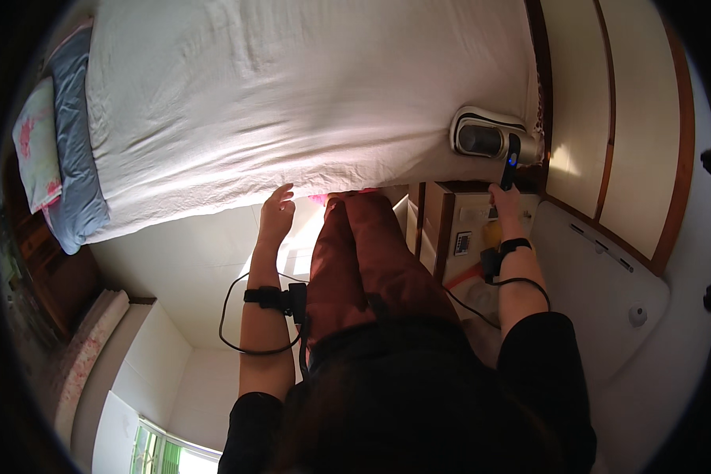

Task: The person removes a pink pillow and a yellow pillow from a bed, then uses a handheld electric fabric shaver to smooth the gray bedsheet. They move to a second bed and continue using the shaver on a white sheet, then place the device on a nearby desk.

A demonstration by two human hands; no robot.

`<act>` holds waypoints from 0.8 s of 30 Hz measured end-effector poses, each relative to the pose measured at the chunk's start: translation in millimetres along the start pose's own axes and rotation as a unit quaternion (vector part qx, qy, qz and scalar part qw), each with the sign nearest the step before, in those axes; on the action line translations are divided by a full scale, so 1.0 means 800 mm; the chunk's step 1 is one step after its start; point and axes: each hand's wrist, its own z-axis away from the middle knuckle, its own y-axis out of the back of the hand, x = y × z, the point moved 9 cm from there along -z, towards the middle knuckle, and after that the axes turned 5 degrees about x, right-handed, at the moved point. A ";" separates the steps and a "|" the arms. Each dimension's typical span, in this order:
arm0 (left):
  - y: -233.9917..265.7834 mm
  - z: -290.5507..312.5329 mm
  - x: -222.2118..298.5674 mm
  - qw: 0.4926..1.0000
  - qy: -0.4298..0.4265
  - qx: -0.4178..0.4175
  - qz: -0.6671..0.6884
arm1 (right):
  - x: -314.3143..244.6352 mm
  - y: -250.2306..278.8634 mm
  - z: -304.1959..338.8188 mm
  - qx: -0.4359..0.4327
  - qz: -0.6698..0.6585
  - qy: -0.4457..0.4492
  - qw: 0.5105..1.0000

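My right hand (506, 202) is closed around the dark handle of a handheld mattress vacuum (482, 141). Its white body with a dark clear bin rests on the sheet near the bed's right end. A small blue light glows on the handle. My left hand (277, 213) hangs beside the near edge of the bed (308, 87), fingers loosely bent and apart, with nothing in it. The pale pink sheet is wrinkled along that edge and below the vacuum. Straps with small dark boxes and cables sit on both forearms.
A blue-grey pillow (79, 150) and a flowered pillow (38, 146) lie at the bed's left end. To the right stands a cream wardrobe (648, 118) with brown trim. Beneath my right arm, a small cabinet top holds a remote control (462, 243). Cables loop by both arms.
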 end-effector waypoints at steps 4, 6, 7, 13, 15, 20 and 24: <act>-0.019 -0.013 0.049 0.996 -0.023 -0.067 -0.055 | -0.020 -0.072 0.029 -0.077 -0.163 -0.053 0.982; -0.015 -0.021 0.089 0.994 -0.080 -0.063 -0.036 | -0.055 -0.100 0.016 -0.089 -0.298 -0.084 0.947; -0.011 -0.024 0.101 0.994 -0.077 -0.060 -0.052 | -0.069 -0.116 0.011 -0.095 -0.375 -0.103 0.916; 0.034 -0.028 0.147 0.990 -0.105 -0.037 -0.090 | -0.083 -0.141 0.001 -0.040 -0.348 -0.145 0.925; 0.047 -0.023 0.152 0.987 -0.125 -0.040 -0.090 | -0.092 -0.127 0.006 0.006 -0.314 -0.089 0.945; 0.107 0.011 0.124 0.993 -0.089 0.032 -0.077 | -0.195 -0.135 0.033 -0.084 -0.171 0.123 0.974; 0.142 0.066 0.083 0.992 -0.058 0.104 -0.048 | -0.303 -0.160 0.083 -0.149 -0.088 0.250 0.953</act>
